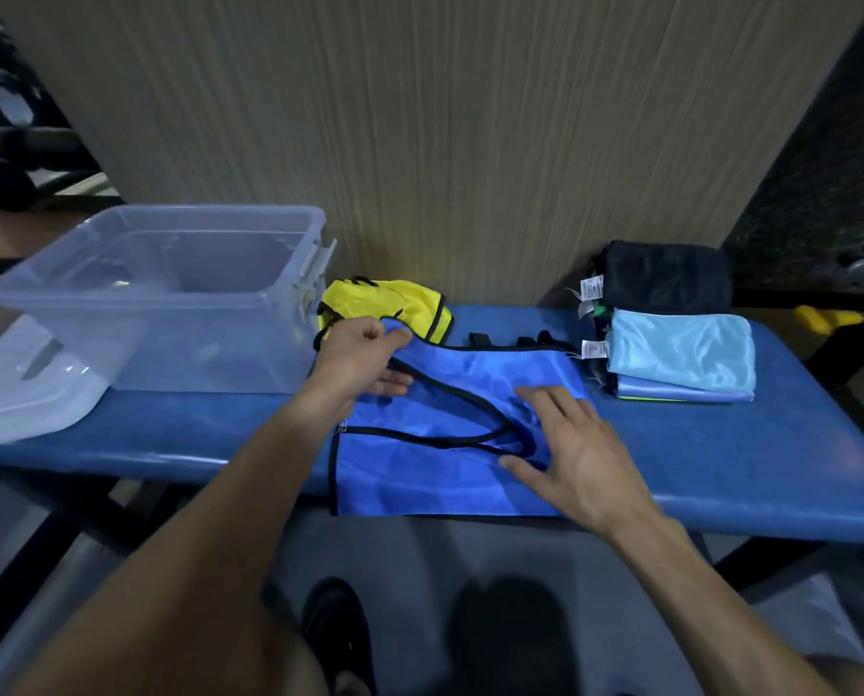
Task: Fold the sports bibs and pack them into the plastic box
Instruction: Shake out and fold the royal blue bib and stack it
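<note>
A blue bib (419, 474) with black trim lies spread on the blue table (721, 459), its lower edge hanging over the front. My left hand (364, 364) pinches the bib's upper left strap between thumb and fingers. My right hand (565, 444) rests flat on the bib's right half, fingers spread. A crumpled yellow bib (394, 306) lies behind the blue one, next to the box. The clear plastic box (168, 293) stands at the left with nothing visible inside. At the right sits a stack of folded bibs (681, 351), light blue on top in front, with a dark one (666, 278) behind.
The box's clear lid (28, 394) lies at the table's left end, partly under the box. A wood-grain wall (470, 143) rises right behind the table. Dark shoes (339, 630) and the floor show below the front edge.
</note>
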Tool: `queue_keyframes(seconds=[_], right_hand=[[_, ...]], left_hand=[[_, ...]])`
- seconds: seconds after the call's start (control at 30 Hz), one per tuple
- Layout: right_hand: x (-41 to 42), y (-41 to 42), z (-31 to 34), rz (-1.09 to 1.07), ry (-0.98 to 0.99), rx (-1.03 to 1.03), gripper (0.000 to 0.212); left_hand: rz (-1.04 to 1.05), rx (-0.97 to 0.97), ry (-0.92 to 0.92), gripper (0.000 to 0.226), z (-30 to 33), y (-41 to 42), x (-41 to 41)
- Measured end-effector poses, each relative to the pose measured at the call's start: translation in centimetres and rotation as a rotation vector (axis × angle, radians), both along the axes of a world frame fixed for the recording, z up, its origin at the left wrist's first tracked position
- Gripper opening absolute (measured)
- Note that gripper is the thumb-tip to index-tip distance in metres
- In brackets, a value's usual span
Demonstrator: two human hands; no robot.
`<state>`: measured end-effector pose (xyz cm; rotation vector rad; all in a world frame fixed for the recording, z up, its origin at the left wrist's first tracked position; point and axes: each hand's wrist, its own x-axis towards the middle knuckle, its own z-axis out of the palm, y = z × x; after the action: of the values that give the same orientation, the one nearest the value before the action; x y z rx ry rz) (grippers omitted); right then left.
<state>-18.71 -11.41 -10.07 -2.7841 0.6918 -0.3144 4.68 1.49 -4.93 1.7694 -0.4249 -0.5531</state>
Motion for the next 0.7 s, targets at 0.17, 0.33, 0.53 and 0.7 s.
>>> queue_keyframes(seconds=[0.17, 0.33, 0.53, 0.7], right_hand=[[1.0, 0.9, 0.2, 0.136, -0.162, -0.256, 0.041], [3.8, 3.7, 0.1, 0.290, 0.154, -0.323, 0.053], [6.3, 4.3, 1.7, 0.136, 0.602, -0.546, 0.062], [7.2, 4.8, 3.0, 0.106, 0.771, -0.614, 0.033]], left_hand=[[0.008, -0.017, -0.011, 0.044, 0.0, 0.6, 0.1], [-0.026, -0.087, 0.022, 0.031, 0.8, 0.1, -0.3], [-0.045, -0.111, 0.018, 0.029, 1.4, -0.2, 0.0], [-0.040, -0.117, 0.034, 0.033, 1.2, 0.3, 0.3]])
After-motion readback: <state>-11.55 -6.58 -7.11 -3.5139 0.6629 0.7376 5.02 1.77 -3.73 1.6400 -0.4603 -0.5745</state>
